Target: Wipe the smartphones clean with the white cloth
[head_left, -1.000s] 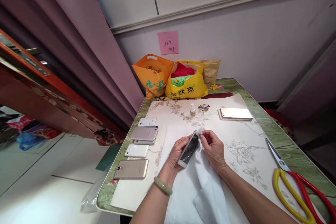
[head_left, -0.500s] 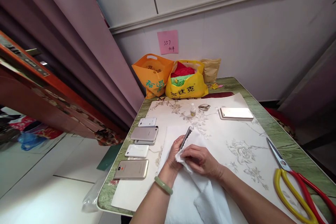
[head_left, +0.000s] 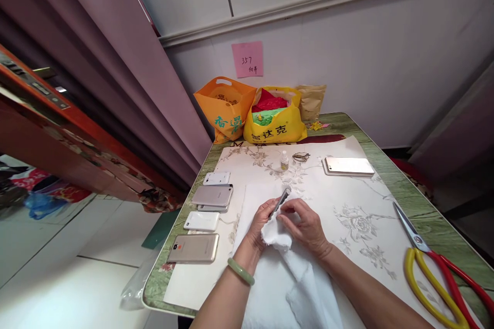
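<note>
My left hand point(head_left: 259, 225) grips a silver phone point(head_left: 282, 199) by its lower end, tilted up off the table; a green bangle sits on that wrist. My right hand point(head_left: 304, 227) presses a fold of white cloth point(head_left: 290, 267) against the phone's face, fingers closed on the cloth. The cloth hangs from my hands and spreads over the near part of the table. Most of the phone is hidden behind the cloth and my fingers.
Several phones point(head_left: 212, 196) lie in a row at the table's left edge. Another phone point(head_left: 349, 165) lies far right, a small bottle point(head_left: 284, 161) and glasses point(head_left: 300, 156) beyond my hands. Red-and-yellow scissors point(head_left: 432, 257) lie at right. Orange point(head_left: 225, 107) and yellow bags point(head_left: 275, 128) stand at the back.
A second ago the phone's screen was bare with my right hand pinching cloth beside it. My right hand then laid the cloth over the screen and has slid up along it.
</note>
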Tool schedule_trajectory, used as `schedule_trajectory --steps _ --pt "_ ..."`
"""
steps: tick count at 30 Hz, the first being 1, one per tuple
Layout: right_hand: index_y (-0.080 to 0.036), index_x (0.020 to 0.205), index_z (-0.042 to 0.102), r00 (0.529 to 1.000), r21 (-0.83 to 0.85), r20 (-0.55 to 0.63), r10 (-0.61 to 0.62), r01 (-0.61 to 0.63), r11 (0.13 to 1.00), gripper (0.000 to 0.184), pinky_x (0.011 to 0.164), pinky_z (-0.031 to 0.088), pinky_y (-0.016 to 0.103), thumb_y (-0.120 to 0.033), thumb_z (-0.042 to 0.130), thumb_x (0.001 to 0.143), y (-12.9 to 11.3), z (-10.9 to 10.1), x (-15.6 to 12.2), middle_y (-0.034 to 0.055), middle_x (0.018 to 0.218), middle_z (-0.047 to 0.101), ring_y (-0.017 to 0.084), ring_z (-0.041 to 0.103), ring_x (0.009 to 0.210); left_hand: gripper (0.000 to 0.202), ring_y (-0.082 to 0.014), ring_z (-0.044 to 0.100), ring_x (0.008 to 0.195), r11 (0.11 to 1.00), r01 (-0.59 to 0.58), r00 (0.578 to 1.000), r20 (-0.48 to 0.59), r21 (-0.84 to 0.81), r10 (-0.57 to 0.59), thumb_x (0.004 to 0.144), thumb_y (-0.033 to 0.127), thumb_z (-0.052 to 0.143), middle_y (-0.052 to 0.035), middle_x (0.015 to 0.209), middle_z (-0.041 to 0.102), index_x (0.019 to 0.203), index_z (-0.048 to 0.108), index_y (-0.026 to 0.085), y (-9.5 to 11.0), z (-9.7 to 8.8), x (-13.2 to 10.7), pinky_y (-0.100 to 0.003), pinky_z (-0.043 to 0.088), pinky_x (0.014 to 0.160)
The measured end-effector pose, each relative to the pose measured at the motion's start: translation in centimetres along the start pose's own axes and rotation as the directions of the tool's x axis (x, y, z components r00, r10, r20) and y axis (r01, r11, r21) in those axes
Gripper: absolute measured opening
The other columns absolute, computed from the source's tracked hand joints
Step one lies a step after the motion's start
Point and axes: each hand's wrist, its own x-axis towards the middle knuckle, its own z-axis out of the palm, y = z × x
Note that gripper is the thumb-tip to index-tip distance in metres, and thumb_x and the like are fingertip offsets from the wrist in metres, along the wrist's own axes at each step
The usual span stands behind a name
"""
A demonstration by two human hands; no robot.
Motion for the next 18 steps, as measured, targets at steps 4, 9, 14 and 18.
schedule_trajectory --steps 4,9,14,18 --pt "-0.022 0.09 0.06 0.968 -0.023 -0.149 0.203 -0.208 0.978 0.014 0.07 0.051 0.029 -0.036 0.059 0.089 1.1 -0.1 0.1 0.0021 0.082 0.062 0.016 0.059 0.073 0.02 -0.0136 0.059 0.067 0.998 0.055 0.998 0.024 -0.036 -0.054 0.074 0.028 0.076 -0.0044 0.077 0.069 0.087 0.072 0.013 -0.3 -0.3 0.1 -0.024 0.044 0.067" --pt "-0.02 0.098 0.055 0.768 0.142 -0.294 0.569 -0.553 0.821 0.024 0.058 0.047 0.026 -0.038 0.059 0.082 3.2 -0.5 0.2 -0.0014 0.074 0.059 0.015 0.056 0.062 0.036 -0.0149 0.064 0.07 0.993 0.1 0.993 0.059 0.06 -0.104 0.075 0.031 0.076 -0.01 0.087 0.074 0.103 0.073 0.009 -0.2 0.0 -0.1 -0.024 0.045 0.069" --pt "-0.02 0.103 0.052 0.725 0.173 -0.401 0.559 -0.54 0.824 0.033 0.058 0.047 0.026 -0.032 0.06 0.074 3.7 -0.9 0.6 0.0051 0.096 0.061 0.017 0.058 0.076 0.037 -0.014 0.065 0.072 0.998 0.058 0.998 0.03 0.021 -0.059 0.078 0.031 0.074 -0.0095 0.09 0.074 0.108 0.072 0.01 -0.4 0.0 0.0 -0.023 0.047 0.07" --pt "-0.021 0.096 0.052 0.809 0.038 -0.45 0.378 -0.406 0.913 0.019 0.052 0.043 0.023 -0.034 0.056 0.082 2.3 -1.0 0.5 0.0052 0.096 0.058 0.017 0.055 0.078 0.03 -0.0139 0.064 0.071 0.999 0.005 1.0 -0.016 -0.039 -0.005 0.076 0.032 0.075 -0.0055 0.083 0.073 0.098 0.074 0.013 -0.7 -0.3 0.3 -0.023 0.048 0.071"
